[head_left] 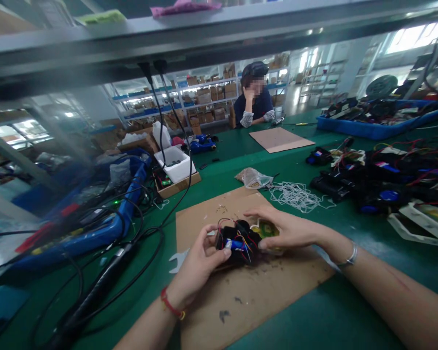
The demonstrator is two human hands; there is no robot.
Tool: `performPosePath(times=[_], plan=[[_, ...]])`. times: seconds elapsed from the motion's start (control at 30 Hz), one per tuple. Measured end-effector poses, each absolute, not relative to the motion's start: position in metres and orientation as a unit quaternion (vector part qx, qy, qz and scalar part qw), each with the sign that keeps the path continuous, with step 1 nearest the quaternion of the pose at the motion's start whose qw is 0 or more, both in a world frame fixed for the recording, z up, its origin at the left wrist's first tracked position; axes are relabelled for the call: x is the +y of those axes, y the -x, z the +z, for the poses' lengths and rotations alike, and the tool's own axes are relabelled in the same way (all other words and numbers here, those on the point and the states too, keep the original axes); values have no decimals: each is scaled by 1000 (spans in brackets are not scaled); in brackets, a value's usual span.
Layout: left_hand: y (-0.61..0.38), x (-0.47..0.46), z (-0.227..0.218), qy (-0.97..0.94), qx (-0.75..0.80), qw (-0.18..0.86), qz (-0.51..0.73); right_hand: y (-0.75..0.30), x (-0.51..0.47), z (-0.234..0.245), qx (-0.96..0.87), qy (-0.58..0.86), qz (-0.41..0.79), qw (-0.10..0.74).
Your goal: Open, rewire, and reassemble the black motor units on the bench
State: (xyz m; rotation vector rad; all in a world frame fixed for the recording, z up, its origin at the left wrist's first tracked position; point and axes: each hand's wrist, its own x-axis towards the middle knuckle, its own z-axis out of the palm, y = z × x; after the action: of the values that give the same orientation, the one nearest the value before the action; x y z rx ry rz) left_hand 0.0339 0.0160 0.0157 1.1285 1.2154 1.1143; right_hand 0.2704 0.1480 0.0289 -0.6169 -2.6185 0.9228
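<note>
While left hand [199, 265], right hand [288, 228] grip wired unit [239, 243], blue bin [354, 129] holds wiring [372, 109].

A bundle of white wire [295, 197] lay beside a clear plastic bag [253, 178] on the green table [226, 160]. A blue plastic tray [368, 130] held wired parts [368, 109]; a seated co-worker [253, 107] faced the table's far end.

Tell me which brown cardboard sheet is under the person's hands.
The nearer brown cardboard sheet, lying beneath the left hand and right hand, marked with dark stains and scraps; the other, paler sheet lies farther along, near the seated co-worker.
</note>
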Motion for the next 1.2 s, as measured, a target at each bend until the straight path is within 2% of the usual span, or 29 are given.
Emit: performPosePath(times=[0.1, 0.3, 0.37, 0.47, 0.53, 0.6, 0.67, 0.77, 0.87, 1.07, 1.2], plan=[[-30, 13, 17, -465, 531, 522, 479, -273, 149, 22, -929, 210, 294, 86], [-27, 19, 14, -484, 591, 386, 518, -268, 142, 24, -923, 265, 233, 153], [-19, 21, 15, -491, 622, 318, 520, -270, 145, 30, -897, 297, 275, 177], [-1, 24, 22, -505, 664, 242, 496, -274, 151, 40, -825, 294, 435, 210], [11, 24, 31, -523, 673, 245, 462, -276, 153, 45, -782, 285, 490, 260], [18, 24, 42, -546, 668, 282, 419, -277, 153, 48, -778, 310, 450, 311], [18, 24, 51, -571, 655, 332, 367, -277, 151, 51, -796, 345, 380, 320], [8, 29, 58, -609, 624, 393, 290, -276, 146, 50, -838, 349, 319, 272], [-5, 40, 57, -634, 602, 408, 263, -272, 137, 44, -893, 298, 269, 201], [-26, 31, 48, -629, 642, 293, 326, -278, 122, 36, -928, 265, 251, 80], [-37, -1, 40, -681, 654, 199, 261, -294, 113, 37, -923, 290, 246, 65]])
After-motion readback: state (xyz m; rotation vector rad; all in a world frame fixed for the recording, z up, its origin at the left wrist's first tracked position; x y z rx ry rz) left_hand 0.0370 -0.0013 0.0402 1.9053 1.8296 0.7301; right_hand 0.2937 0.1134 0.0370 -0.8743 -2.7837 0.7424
